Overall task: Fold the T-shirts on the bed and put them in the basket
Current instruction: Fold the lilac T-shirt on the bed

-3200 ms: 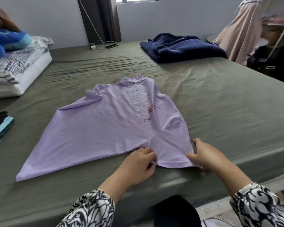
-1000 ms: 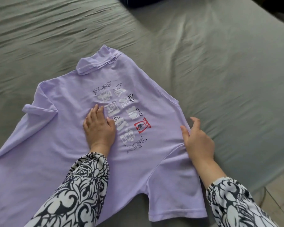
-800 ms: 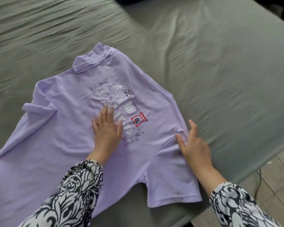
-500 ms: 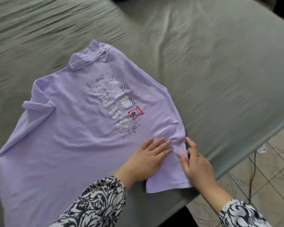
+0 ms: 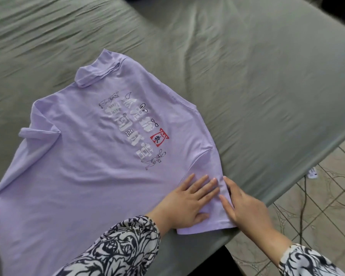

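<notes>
Grey-green bedding [image 5: 247, 66] fills nearly the whole frame, wrinkled toward the upper left, with the mattress edge running down the right side and tiled floor [image 5: 327, 196] showing at the lower right, where a dark cable [image 5: 304, 196] trails across the tiles. No basket is in my view.

Across the centre and left lies the lilac T-shirt [image 5: 78, 176], spread flat with its printed side up, collar pointing to the upper middle of the frame and hem running off toward the lower left. One sleeve sits folded at the left edge; the other sleeve [image 5: 207, 196] reaches the mattress edge at the lower centre, and that is where both hands are now.

A second ago my left hand was flat on the print in the middle of the shirt and my right sat at the shoulder seam. Since then both have slid down to the near sleeve. The left hand [image 5: 187, 202] lies on the sleeve with fingers straight, pressing the cloth flat and grasping nothing. The right hand [image 5: 245, 206] rests at the sleeve's outer edge, fingers extended along it; it looks relaxed rather than pinching, though the fingertips may be tucking under the fabric.

I read this as smoothing finished and the first fold, sleeve inward, about to start.
</notes>
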